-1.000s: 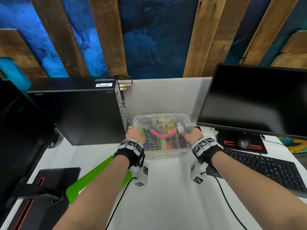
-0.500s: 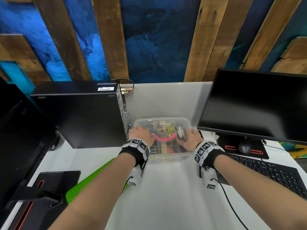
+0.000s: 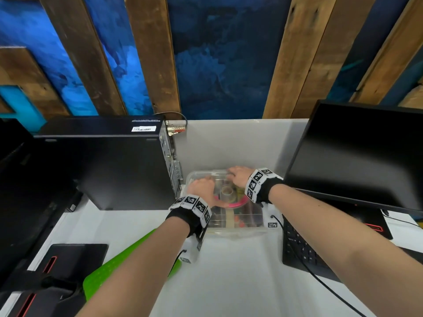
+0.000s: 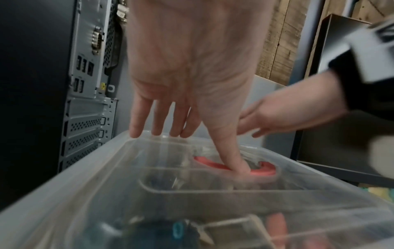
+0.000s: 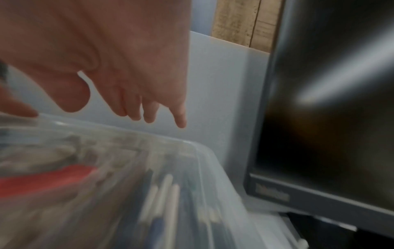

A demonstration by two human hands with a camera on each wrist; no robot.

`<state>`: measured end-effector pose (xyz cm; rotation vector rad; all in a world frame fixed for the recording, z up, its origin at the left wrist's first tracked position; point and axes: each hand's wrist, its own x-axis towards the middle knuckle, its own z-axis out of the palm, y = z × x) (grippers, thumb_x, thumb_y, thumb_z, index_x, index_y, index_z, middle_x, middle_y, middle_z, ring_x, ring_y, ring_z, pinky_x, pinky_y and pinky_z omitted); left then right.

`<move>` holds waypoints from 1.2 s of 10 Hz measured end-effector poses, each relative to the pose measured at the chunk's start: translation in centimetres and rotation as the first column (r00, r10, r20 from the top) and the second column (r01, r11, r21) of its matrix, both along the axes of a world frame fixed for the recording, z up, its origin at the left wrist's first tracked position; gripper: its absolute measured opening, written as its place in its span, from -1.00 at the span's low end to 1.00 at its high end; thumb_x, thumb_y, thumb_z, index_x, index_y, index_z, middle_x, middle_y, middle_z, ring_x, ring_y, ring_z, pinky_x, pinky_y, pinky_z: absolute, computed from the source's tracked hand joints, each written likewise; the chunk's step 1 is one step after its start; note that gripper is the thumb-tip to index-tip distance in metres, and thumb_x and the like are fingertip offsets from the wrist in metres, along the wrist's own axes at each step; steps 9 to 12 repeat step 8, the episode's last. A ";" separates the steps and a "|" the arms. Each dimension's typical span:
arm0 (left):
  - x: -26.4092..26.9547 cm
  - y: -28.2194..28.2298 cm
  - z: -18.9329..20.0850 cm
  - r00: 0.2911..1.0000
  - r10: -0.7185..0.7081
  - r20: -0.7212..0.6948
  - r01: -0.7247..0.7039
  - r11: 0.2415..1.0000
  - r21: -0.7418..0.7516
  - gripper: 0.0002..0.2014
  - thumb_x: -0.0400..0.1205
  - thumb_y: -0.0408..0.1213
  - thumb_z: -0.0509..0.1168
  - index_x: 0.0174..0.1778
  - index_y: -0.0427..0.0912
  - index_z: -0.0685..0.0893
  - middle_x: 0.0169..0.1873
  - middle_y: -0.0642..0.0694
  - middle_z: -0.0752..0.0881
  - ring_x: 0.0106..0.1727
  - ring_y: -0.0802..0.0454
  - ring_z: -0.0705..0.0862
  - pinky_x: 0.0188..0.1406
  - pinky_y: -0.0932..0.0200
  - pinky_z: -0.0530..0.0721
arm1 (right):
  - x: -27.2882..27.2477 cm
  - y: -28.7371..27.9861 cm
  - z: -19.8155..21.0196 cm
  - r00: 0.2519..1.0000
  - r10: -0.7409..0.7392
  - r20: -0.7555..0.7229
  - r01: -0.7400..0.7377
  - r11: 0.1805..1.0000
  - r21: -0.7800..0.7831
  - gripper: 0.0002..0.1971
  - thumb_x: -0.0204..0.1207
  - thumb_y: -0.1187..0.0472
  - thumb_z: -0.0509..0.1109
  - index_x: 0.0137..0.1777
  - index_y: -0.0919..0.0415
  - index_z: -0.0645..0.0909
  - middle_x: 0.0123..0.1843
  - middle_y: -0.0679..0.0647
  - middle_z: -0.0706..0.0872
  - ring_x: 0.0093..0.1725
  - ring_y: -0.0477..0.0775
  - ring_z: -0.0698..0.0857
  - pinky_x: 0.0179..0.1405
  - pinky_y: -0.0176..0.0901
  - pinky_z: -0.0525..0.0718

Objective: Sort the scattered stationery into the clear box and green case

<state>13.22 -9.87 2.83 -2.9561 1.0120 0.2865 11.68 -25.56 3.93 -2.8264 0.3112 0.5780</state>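
The clear box (image 3: 240,225), lid on and full of pens, tape and other stationery, sits between the tower and the monitor. My left hand (image 3: 201,188) lies on the lid's left part. Its straight fingers (image 4: 157,124) touch the far edge of the lid, and the thumb (image 4: 232,151) presses on the pink handle (image 4: 262,171). My right hand (image 3: 238,177) reaches over the box's far rim, and its fingers (image 5: 149,111) hang loosely extended just past that rim (image 5: 192,151), holding nothing. The green case (image 3: 107,273) lies at the lower left, partly hidden under my left forearm.
A black computer tower (image 3: 109,165) stands close against the box's left side. A black monitor (image 3: 357,152) is at its right, with a keyboard (image 3: 302,248) in front of it. A white partition (image 3: 229,143) closes the back. A second monitor's stand (image 3: 68,259) sits at the lower left.
Both hands left the box's side edges and came onto the lid. The right hand slid to the far rim, and the left thumb settled on the pink handle.
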 end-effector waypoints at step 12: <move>-1.1 0.3 -0.4 0.986 0.034 -0.162 -0.027 0.999 0.045 -0.03 0.57 0.33 0.14 0.69 -0.21 -0.11 0.68 -0.22 -0.10 0.68 -0.25 -0.04 0.63 -0.12 0.01 | -3.8 2.3 -0.5 1.000 -0.003 0.026 0.001 0.999 0.053 -0.28 0.62 -0.35 -0.12 0.69 0.01 -0.01 0.72 0.10 -0.07 0.69 0.17 -0.05 0.61 0.28 -0.13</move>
